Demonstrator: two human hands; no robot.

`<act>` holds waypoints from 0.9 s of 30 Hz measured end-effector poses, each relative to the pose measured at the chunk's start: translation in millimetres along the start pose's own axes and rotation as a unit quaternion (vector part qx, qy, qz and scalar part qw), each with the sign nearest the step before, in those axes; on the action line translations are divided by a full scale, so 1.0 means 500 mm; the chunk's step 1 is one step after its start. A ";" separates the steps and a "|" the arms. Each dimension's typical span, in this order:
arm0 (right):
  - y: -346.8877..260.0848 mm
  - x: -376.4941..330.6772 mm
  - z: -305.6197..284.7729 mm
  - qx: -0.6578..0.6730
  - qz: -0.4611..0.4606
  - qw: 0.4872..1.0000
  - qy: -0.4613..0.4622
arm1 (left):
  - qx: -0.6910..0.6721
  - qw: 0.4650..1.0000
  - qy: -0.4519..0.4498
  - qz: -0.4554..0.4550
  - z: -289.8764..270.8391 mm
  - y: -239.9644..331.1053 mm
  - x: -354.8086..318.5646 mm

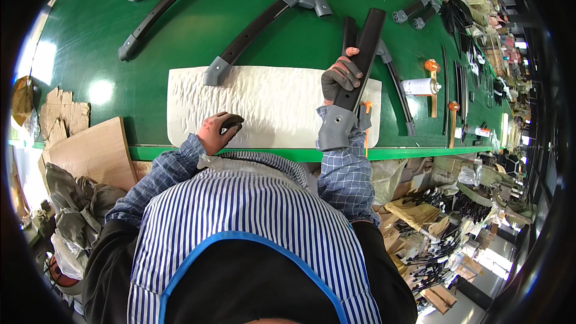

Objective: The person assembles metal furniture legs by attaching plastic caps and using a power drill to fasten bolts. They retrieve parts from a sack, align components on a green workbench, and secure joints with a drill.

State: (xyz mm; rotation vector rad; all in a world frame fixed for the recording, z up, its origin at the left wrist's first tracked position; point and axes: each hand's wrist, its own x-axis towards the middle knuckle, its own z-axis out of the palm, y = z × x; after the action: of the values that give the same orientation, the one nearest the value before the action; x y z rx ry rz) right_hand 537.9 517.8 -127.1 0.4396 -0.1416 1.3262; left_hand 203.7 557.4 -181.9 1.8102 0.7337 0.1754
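My right hand [342, 79], in a dark glove with bare fingertips, is wrapped round a black tube [369, 39] with a grey plastic joint [335, 127] at its lower end. The tube is tilted, its upper end leaning right. Beside it, partly hidden by the hand, stands a second black bar [349, 31]. My left hand [217, 134] hovers at the near edge of a wrinkled white sheet [270, 99]. Its fingers are loosely curled, apart from the thumb, with nothing visible between them. A black leg with a grey end [252, 36] rests partly on the sheet.
More black bars with grey joints [159, 15] lie at the far left of the green table [144, 84]. To the right are a white spray can [417, 87] and orange-headed mallets [432, 66]. Cardboard [93, 153] leans at the left edge; boxes and parts fill the lower right floor.
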 end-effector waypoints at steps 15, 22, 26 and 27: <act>-0.003 0.033 0.003 -0.022 0.060 0.998 -0.001 | -0.012 1.000 0.024 -0.012 0.022 -0.010 -0.007; -0.036 0.057 0.008 -0.331 -0.103 0.910 0.229 | 0.025 0.999 0.018 -0.008 0.018 0.004 -0.007; -0.049 0.064 -0.001 -0.413 -0.190 0.839 0.298 | 0.034 0.999 0.024 0.005 0.020 0.000 -0.011; -0.053 0.065 -0.004 -0.424 -0.199 0.832 0.296 | 0.026 0.999 0.020 -0.005 0.022 -0.004 -0.011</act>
State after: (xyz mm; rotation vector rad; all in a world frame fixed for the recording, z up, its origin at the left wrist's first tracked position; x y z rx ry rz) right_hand 571.1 543.5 -123.5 -0.6776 -0.0973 0.8133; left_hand 203.3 545.8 -186.7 1.8563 0.7824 0.1881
